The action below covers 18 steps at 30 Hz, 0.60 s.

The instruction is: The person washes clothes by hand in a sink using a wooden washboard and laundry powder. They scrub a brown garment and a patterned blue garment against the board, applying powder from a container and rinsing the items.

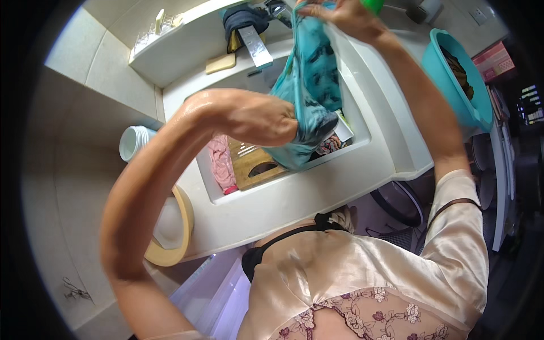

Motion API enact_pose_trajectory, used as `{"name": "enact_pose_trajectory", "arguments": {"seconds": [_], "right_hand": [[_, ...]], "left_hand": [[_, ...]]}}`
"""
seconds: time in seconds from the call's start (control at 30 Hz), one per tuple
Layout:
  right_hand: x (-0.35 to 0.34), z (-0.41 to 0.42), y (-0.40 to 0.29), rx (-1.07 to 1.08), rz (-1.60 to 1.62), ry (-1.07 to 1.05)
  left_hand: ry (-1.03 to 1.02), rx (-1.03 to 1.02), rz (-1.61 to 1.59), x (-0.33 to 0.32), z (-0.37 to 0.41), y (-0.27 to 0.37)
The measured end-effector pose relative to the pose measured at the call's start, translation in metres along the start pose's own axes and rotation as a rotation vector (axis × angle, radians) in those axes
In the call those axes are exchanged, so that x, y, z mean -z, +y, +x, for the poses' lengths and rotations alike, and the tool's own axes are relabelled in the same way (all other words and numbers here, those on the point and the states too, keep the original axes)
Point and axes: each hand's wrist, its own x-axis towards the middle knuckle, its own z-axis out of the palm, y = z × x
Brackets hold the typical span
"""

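A turquoise cloth garment [316, 63] with dark patches hangs stretched over the white sink [369, 140]. At the top, my right hand [325, 10] grips its upper edge. Lower down, my left hand [276, 121] is at the garment's folds, its fingers hidden in or behind the cloth, so their hold cannot be told. Beneath lies a wooden board [255, 170] with an oval handle hole, partly covered by the garment. A pink cloth [222, 163] lies left of the board, and a patterned multicoloured cloth [331, 145] is in the sink's right part.
A turquoise basin [480, 106] holding dark cloth stands at the right. A yellow bar [221, 63] lies behind the sink, near a metal faucet [255, 46] and dark cloths [244, 19]. At left are stacked white containers [134, 144] and a cream-rimmed round container [187, 221].
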Motion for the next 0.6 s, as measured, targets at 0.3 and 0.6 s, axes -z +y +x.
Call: {"name": "enact_pose_trajectory", "arguments": {"seconds": [0.3,0.6], "right_hand": [[-0.036,-0.081,-0.048,-0.372,0.550,0.316],[-0.116,-0.105,-0.072,-0.681,1.221,0.404]], "left_hand": [[0.163,-0.393,-1.686,-0.030,-0.010,-0.091],[0.204,-0.866,-1.742,-0.037,0.022,-0.077]]}}
